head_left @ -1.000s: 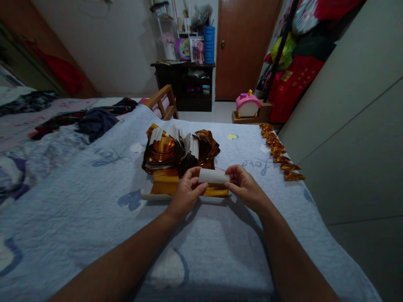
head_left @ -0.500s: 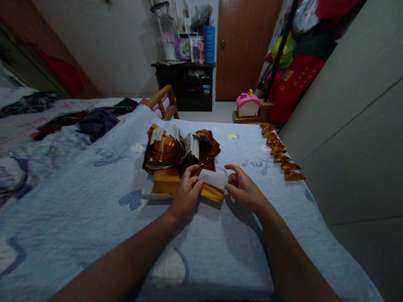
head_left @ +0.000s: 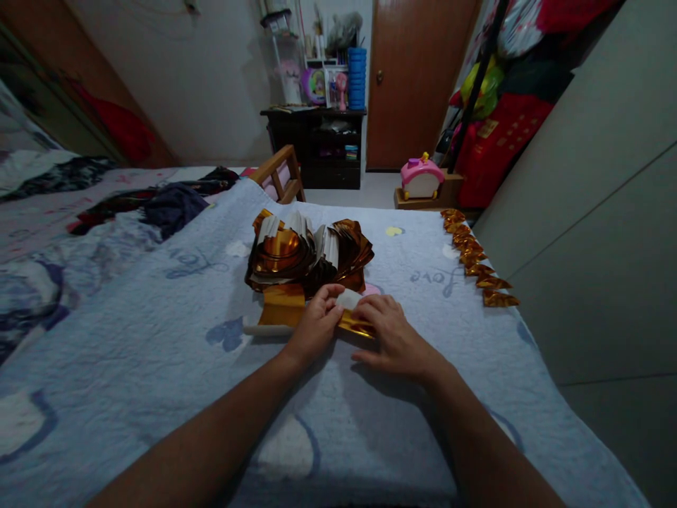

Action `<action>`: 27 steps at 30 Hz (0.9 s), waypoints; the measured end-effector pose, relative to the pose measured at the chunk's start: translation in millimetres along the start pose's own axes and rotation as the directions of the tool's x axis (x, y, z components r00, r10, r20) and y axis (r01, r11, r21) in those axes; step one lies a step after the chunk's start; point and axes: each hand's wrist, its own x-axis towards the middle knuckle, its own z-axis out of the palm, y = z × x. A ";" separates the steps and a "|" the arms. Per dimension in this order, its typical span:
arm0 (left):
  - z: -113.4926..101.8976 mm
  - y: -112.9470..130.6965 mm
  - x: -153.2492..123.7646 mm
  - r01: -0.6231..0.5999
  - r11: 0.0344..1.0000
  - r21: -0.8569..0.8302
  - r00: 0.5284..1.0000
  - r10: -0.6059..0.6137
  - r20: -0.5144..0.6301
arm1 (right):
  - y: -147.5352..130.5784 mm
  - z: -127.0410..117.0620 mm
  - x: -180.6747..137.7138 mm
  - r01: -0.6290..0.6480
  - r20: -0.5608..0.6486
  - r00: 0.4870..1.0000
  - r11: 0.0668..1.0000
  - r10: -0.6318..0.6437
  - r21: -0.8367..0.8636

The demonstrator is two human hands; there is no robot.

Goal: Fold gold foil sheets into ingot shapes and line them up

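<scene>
A gold-and-white foil paper (head_left: 350, 312) lies folded on the pale blue quilt (head_left: 159, 339). My left hand (head_left: 313, 328) pinches its left end with thumb and fingers. My right hand (head_left: 390, 337) lies palm down over its right part, fingers pressing it flat against the quilt. Just behind the hands sits a heap of curled gold foil sheets (head_left: 307, 252). A flat gold sheet (head_left: 280, 310) rests to the left of my left hand.
A row of several folded gold pieces (head_left: 473, 256) lines the bed's right edge beside a grey wardrobe (head_left: 592, 197). Dark clothes (head_left: 169, 201) lie at the far left. Beyond the bed stand a wooden chair (head_left: 280, 173), a pink toy (head_left: 420, 176) and a dark shelf (head_left: 322, 144).
The paper, held up between both hands, has come down onto the quilt. My right hand has moved left over it and now presses it flat.
</scene>
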 end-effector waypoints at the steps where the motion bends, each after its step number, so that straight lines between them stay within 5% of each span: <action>1: -0.8 0.4 0.8 0.031 0.999 -0.026 0.999 -0.031 -0.010 | 0.1 1.6 0.1 0.000 -0.008 1.000 1.000 0.000 -0.025; 10: -3.2 1.2 4.2 0.163 0.983 -0.080 0.986 -0.160 0.044 | 13.9 8.4 5.0 0.116 -0.320 0.934 0.983 -0.157 -0.142; 12: -3.2 1.1 3.0 0.108 0.994 -0.003 0.994 -0.108 0.022 | 14.6 7.3 4.9 0.104 -0.352 0.924 0.984 -0.150 -0.146; 15: -3.8 2.7 -1.0 -0.130 0.958 0.257 0.990 0.137 -0.011 | 14.9 3.5 4.3 0.057 -0.379 0.920 0.993 -0.094 -0.106; 20: -5.3 7.2 -8.0 -0.482 0.648 0.589 0.856 0.492 0.158 | 15.6 -2.5 3.3 0.012 -0.388 0.922 1.000 -0.011 -0.001; 23: -5.7 7.7 -8.6 -0.525 0.605 0.599 0.827 0.529 0.190 | 15.6 -3.5 2.8 -0.025 -0.367 0.928 0.992 0.068 0.121; 27: -5.7 8.0 -7.5 -0.411 0.767 0.492 0.911 0.361 0.197 | 14.1 -5.7 2.6 -0.126 -0.294 0.931 0.945 0.218 0.304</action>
